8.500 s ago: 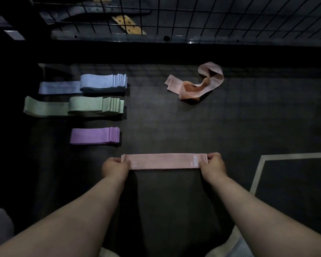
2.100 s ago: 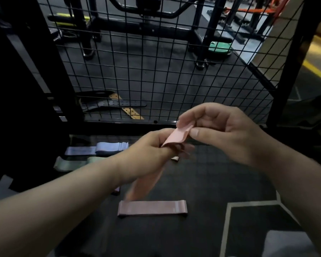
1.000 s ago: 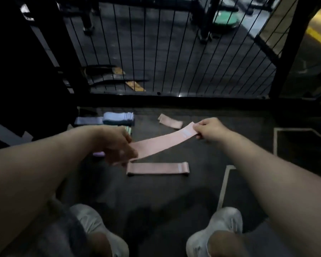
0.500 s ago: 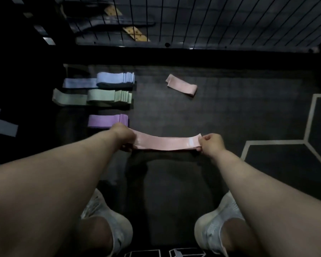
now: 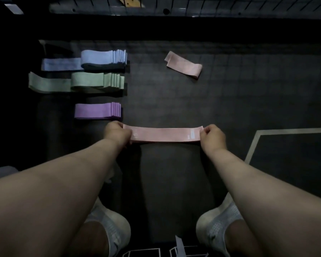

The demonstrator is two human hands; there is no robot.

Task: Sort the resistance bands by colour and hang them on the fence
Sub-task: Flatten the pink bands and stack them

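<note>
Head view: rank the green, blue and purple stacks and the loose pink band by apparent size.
Largest first:
green stack
blue stack, slightly smaller
purple stack and loose pink band look alike, not ranked

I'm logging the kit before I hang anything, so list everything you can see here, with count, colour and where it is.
blue bands: one stack, light blue, floor far left, farthest row
green bands: one stack, pale green, next row, nearer the person
purple bands: one stack, purple, nearest of the three stacks
loose pink band: one, pink, alone on the floor right of the blue
held pink band: one, pink, held at both ends, centre
fence: one, dark mesh, top edge
floor lines: several, pale, right side
shoes: two, white, bottom edge
left hand: one, fingers grip the band's left end
right hand: one, fingers grip its right end
</note>
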